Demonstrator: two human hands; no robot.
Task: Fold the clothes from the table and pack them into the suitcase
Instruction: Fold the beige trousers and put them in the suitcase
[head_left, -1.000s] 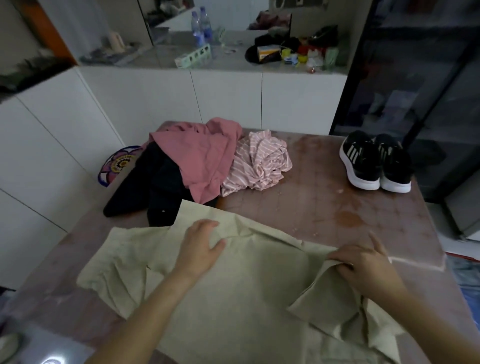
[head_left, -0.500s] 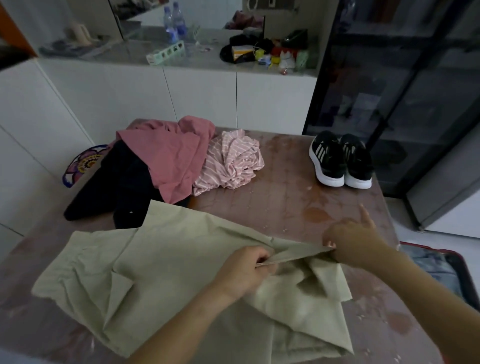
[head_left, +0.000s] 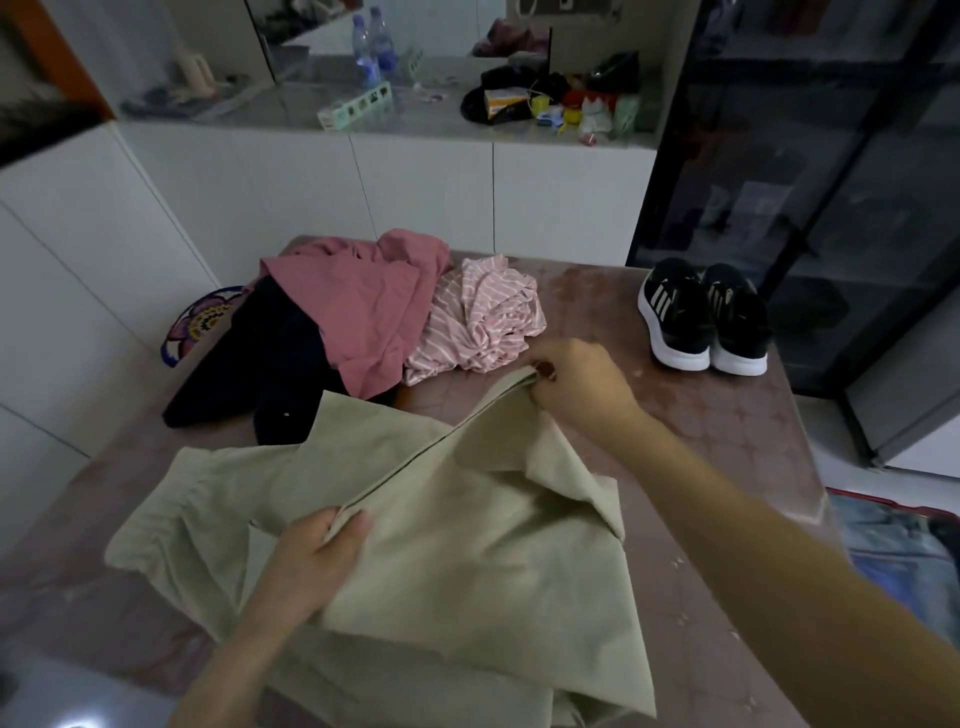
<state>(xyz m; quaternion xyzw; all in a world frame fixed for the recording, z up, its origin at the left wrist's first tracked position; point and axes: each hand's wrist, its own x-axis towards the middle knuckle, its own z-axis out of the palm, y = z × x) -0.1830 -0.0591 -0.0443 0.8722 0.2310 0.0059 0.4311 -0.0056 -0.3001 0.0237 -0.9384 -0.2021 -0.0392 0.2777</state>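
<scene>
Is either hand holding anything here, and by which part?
Both hold the beige garment by one folded edge: right hand pinches the far end, left hand grips the near end.

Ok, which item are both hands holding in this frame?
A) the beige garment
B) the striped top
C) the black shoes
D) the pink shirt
A: the left hand and the right hand each pinch the same raised edge of the beige garment. Neither hand holds the pink shirt, the striped top or the shoes.
</scene>
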